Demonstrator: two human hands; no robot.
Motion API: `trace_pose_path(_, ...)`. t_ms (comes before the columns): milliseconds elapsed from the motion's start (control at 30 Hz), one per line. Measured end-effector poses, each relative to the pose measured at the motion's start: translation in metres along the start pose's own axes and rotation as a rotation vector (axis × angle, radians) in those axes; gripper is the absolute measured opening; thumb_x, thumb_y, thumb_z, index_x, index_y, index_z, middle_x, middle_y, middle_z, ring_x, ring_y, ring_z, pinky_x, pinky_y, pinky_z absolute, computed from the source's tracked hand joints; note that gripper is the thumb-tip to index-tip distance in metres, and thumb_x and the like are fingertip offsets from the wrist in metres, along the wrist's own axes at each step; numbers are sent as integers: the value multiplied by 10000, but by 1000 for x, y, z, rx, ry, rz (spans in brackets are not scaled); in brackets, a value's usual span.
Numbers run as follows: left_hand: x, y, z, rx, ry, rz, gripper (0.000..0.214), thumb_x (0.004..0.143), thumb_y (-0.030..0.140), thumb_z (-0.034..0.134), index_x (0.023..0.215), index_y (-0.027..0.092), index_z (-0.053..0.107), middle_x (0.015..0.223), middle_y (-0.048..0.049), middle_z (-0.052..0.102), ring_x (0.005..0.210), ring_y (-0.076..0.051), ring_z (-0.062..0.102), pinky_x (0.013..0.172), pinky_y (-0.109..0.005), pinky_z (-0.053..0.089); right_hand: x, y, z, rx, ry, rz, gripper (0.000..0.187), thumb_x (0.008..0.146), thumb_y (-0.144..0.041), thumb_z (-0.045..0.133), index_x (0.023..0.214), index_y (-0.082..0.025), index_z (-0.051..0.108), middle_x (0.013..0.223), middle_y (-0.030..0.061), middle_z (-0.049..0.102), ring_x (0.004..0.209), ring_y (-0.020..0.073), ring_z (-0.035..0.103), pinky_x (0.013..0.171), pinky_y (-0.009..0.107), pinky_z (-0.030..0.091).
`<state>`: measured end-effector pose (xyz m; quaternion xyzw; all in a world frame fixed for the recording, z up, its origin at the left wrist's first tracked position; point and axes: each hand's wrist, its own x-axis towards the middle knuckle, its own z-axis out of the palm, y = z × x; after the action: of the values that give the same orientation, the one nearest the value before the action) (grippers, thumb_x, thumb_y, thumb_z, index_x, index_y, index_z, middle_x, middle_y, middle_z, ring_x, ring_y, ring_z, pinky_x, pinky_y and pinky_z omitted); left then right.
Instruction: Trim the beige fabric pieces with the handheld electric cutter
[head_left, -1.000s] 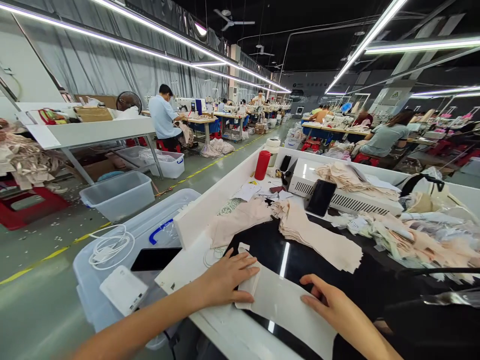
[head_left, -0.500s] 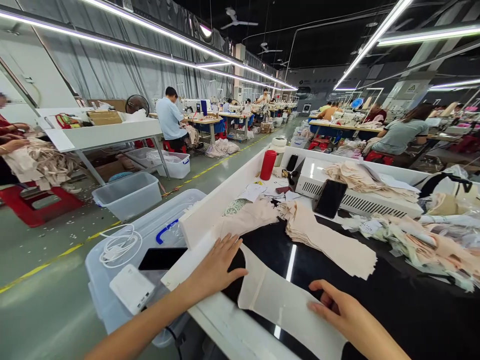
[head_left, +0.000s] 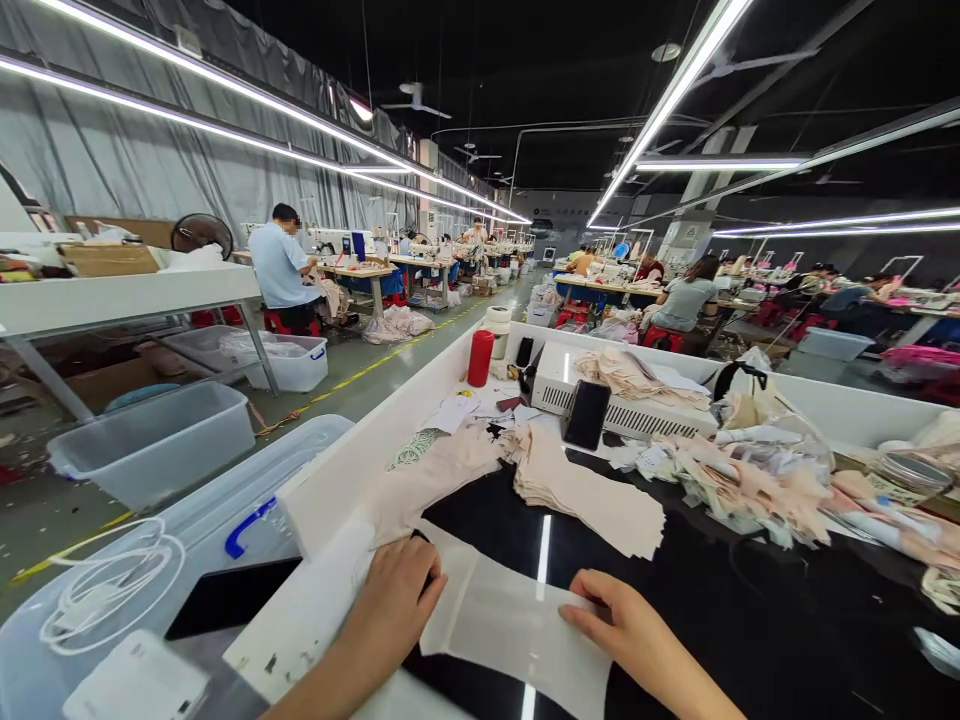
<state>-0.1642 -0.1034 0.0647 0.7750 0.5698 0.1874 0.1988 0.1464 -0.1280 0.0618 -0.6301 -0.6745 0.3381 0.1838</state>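
Observation:
A pale, thin cut fabric piece [head_left: 517, 615] lies flat on the black tabletop in front of me. My left hand [head_left: 397, 600] is at its left end, fingers curled and thumb bent in; the fingertips are hidden, so what they grip cannot be made out. On the far edge of the piece, toward its right, my right hand [head_left: 630, 635] has thumb and forefinger closed at the cloth. Just beyond my left hand is a heap of pale fabric [head_left: 442, 480]. A neat stack of similar cut pieces [head_left: 589, 495] rests farther back.
A dark phone [head_left: 587, 415] leans on a white vented box [head_left: 637, 405]; a red bottle [head_left: 480, 358] stands behind. Fabric scraps [head_left: 750, 480] pile up at right. Left of the table, a plastic bin lid [head_left: 300, 450] carries a white cable [head_left: 112, 590] and a tablet-like device [head_left: 232, 595].
My view has turned right. The left hand has gone from lying flat with spread fingers to curled at the fabric's left end. My right thumb and forefinger have drawn together at the cloth's edge.

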Motion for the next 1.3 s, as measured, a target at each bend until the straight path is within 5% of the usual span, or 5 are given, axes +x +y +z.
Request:
trace_pose_path(400,127,70,-8,-525,94,241,228,898,407,539,1041,229,555,841,13,604,807,-177,597,763,-287,482,40,45,-63,181,605,14,567,792,-796,488,748,-232,527,642,-26,447,610,153,418,569,271,353)
trace_pose_path(667,222,93,41,-375,79,317,198,875,225,552,1062,178,597,955,-55,677,891,-211,654,862,-335,532,78,85,-92,-20,819,32,490,832,-674,481,917,-216,631,793,61,646,762,264,603,732,387,478)
trace_pose_path(833,209,67,33,-227,94,338,212,959,256,507,1125,195,623,1144,-75,684,1009,-218,648,944,-344,514,75,95,-71,-138,866,-46,567,853,-600,454,1173,-185,670,1236,178,659,1214,413,550,1047,590,417)
trace_pose_path(1067,164,-3,-31,30,264,91,235,1000,313,497,1121,162,631,1160,-146,648,1143,-324,571,1027,-461,419,63,57,-12,-67,641,-272,326,956,-519,516,1070,-279,706,1176,95,691,1164,319,628,1049,514,490)
trace_pose_path(1300,135,-42,-20,4,219,-15,176,976,276,532,949,175,673,1024,-84,701,984,-260,647,886,-351,456,59,18,57,-46,429,-442,295,1006,-466,496,995,-281,725,1075,94,715,1030,283,702,920,448,589)
